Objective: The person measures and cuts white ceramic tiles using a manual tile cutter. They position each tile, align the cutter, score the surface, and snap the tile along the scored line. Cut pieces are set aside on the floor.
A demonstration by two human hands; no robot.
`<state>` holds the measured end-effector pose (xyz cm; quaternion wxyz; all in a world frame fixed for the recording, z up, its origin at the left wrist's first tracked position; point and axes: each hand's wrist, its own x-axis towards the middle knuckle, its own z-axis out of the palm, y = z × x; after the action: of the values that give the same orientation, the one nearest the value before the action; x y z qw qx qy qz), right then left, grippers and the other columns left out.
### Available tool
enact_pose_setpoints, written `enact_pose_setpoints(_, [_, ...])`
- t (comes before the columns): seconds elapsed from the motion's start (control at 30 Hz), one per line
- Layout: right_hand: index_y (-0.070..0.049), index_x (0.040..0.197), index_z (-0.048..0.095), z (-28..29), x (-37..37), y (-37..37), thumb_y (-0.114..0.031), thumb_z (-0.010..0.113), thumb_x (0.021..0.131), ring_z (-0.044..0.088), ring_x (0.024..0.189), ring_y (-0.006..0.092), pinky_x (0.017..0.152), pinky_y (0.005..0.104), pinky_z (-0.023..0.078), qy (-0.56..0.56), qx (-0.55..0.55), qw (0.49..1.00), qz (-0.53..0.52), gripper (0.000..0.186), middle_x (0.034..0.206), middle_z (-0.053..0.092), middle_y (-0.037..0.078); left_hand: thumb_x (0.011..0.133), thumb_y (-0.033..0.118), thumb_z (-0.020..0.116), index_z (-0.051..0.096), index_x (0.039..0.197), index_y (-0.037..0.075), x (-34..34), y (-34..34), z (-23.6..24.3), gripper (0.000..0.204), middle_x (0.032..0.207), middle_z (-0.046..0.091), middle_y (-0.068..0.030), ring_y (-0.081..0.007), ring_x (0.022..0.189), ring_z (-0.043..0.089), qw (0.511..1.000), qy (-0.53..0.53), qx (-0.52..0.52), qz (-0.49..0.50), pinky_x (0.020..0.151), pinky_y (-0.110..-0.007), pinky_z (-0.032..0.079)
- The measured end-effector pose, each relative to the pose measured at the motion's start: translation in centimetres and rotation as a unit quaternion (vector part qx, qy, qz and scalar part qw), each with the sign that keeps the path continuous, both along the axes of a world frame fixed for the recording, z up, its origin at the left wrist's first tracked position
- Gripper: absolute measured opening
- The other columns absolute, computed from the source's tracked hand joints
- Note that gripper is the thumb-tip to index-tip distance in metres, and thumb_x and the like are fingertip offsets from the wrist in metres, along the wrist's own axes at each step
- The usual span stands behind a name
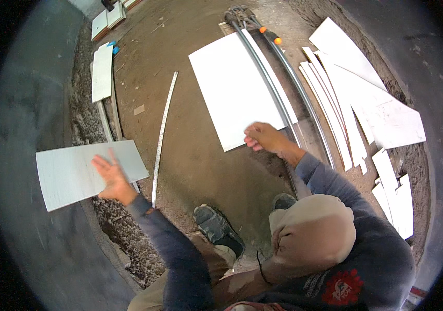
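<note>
My left hand point(111, 179) is over a white rectangular tile point(66, 173) on the left, fingers spread; whether it presses on the tile or hovers just above, I cannot tell. My right hand point(265, 139) is closed, with its fingertips drawn together, by the near right corner of a large white tile point(237, 93). What those fingers hold, if anything, is hidden. The large tile lies under the steel rails of a tile cutter point(265, 75), whose dark handle has orange parts point(270, 36). Between the two tiles, a long thin graduated ruler point(164, 136) lies on the floor.
White offcut strips point(327, 109) and larger cut tile pieces point(372, 88) lie along the right wall, with smaller scraps point(395, 192) nearer me. Another white tile point(102, 72) and a tile stack point(108, 20) are at the far left. My shoe point(216, 225) rests on the brown floor.
</note>
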<state>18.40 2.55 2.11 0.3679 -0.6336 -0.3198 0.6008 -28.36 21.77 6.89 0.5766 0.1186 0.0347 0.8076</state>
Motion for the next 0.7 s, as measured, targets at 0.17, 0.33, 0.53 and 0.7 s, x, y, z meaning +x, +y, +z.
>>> enact_pose_setpoints(0.17, [0.004, 0.134, 0.051, -7.5, -1.9, -3.2, -0.031, 0.061, 0.107, 0.062, 0.116, 0.0264, 0.101, 0.0425, 0.058, 0.263, -0.115, 0.914, -0.286, 0.046, 0.128, 0.059, 0.016, 0.102, 0.045, 0.061, 0.065, 0.109, 0.013, 20.9, -3.4, -10.0, 0.033, 0.101, 0.066, -0.0017, -0.0186, 0.098, 0.064, 0.785, 0.503, -0.242, -0.268, 0.088, -0.043, 0.054])
enact_pose_setpoints(0.33, [0.005, 0.139, 0.046, -10.9, -2.8, -2.1, -0.035, 0.06, 0.107, 0.06, 0.12, 0.0336, 0.101, 0.0465, 0.058, 0.352, -0.03, 0.865, -0.357, 0.053, 0.131, 0.055, 0.019, 0.097, 0.033, 0.07, 0.063, 0.119, -0.003, 29.8, -6.7, -15.7, 0.042, 0.108, 0.062, -0.0114, -0.0263, 0.101, 0.061, 0.547, 0.796, -0.233, -0.111, 0.092, -0.04, 0.051])
enact_pose_setpoints(0.53, [0.005, 0.141, 0.045, -10.5, -4.2, -0.9, -0.041, 0.057, 0.108, 0.062, 0.118, 0.0364, 0.098, 0.0475, 0.059, 0.327, -0.001, 0.827, -0.457, 0.057, 0.134, 0.055, 0.02, 0.096, 0.03, 0.07, 0.06, 0.125, -0.007, 30.4, -4.7, -16.5, 0.048, 0.123, 0.058, -0.0171, -0.0281, 0.106, 0.06, 0.47, 0.857, -0.185, -0.103, 0.096, -0.042, 0.049])
enact_pose_setpoints(0.7, [0.005, 0.141, 0.045, -9.9, -3.9, -2.2, -0.041, 0.057, 0.108, 0.063, 0.118, 0.0369, 0.097, 0.0478, 0.06, 0.321, 0.019, 0.828, -0.459, 0.058, 0.136, 0.054, 0.019, 0.1, 0.018, 0.066, 0.057, 0.134, -0.007, 31.2, -5.9, -16.6, 0.043, 0.125, 0.06, -0.0167, -0.0262, 0.11, 0.059, 0.604, 0.757, -0.214, -0.131, 0.098, -0.04, 0.048])
